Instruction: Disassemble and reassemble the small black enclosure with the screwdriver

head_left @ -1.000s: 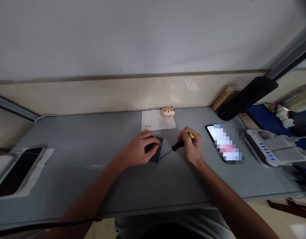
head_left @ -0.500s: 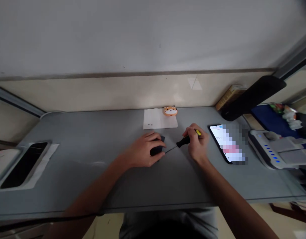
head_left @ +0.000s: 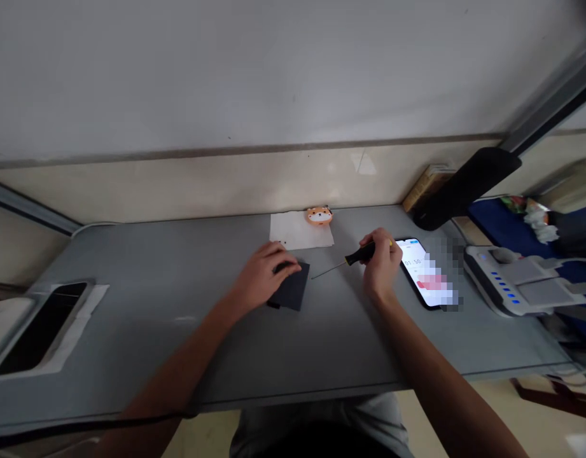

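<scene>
A flat, dark, square object [head_left: 295,294] lies on the grey desk before me; its exact kind does not show. My left hand [head_left: 260,277] is at its upper left side, thumb and fingers closed around that edge, partly hiding it. In my right hand [head_left: 382,259] is a screwdriver [head_left: 358,255] with a black and yellow handle and a thin shaft. Its tip points left and ends just right of the dark square, apart from it. Behind them is a white paper sheet [head_left: 297,232] with small dark specks, probably screws, near its front left edge.
An orange animal-faced case [head_left: 319,216] sits on the paper. To the right are a lit phone [head_left: 419,270], a black cylinder [head_left: 464,189], a book [head_left: 426,184] and a power strip [head_left: 502,280] with plugs. A dark-screened phone [head_left: 42,327] lies far left. The wall [head_left: 202,184] bounds the desk.
My left hand has shifted to the dark square's upper left, showing more of its flat face. The screwdriver tip has drawn away from my left fingers. The view has turned slightly.
</scene>
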`<state>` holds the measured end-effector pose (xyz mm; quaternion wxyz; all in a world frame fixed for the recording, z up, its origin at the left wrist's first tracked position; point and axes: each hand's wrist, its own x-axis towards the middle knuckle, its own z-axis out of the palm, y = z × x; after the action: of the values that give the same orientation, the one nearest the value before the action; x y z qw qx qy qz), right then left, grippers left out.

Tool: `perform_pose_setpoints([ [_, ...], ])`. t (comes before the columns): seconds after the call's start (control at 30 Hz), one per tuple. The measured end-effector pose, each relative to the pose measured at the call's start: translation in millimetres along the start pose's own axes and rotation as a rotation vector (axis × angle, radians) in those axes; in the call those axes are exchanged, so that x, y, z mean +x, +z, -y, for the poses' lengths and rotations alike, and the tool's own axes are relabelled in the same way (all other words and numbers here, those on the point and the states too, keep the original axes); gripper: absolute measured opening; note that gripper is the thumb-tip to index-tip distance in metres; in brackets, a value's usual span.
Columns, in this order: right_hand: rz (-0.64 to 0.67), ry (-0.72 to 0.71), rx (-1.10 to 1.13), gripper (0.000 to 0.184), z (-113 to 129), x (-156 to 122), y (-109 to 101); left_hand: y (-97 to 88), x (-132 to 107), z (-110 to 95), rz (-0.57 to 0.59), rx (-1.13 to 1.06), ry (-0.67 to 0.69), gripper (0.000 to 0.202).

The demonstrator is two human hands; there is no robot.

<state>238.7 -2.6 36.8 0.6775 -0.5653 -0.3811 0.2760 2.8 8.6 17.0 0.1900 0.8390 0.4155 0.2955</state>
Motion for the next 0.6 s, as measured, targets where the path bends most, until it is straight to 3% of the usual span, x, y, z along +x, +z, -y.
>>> perform_pose_setpoints([
  [0.13, -0.021, 0.021, -0.011, 0.032, -6, 3, 1, -7.8, 14, 26, -0.103, 0.114, -0.204, 0.023],
  [0.27, 0.000, 0.048, 0.006, 0.032, -13, 3, 3, -9.0, 35, 42, -0.112, 0.127, -0.214, 0.024],
  [0.4, 0.005, 0.073, 0.020, 0.031, -17, 2, 4, -5.8, 51, 47, -0.047, 0.112, -0.241, 0.024],
  [0.6, -0.012, 0.114, 0.031, 0.031, -16, 3, 3, -11.3, 51, 47, 0.018, 0.154, -0.170, 0.024],
])
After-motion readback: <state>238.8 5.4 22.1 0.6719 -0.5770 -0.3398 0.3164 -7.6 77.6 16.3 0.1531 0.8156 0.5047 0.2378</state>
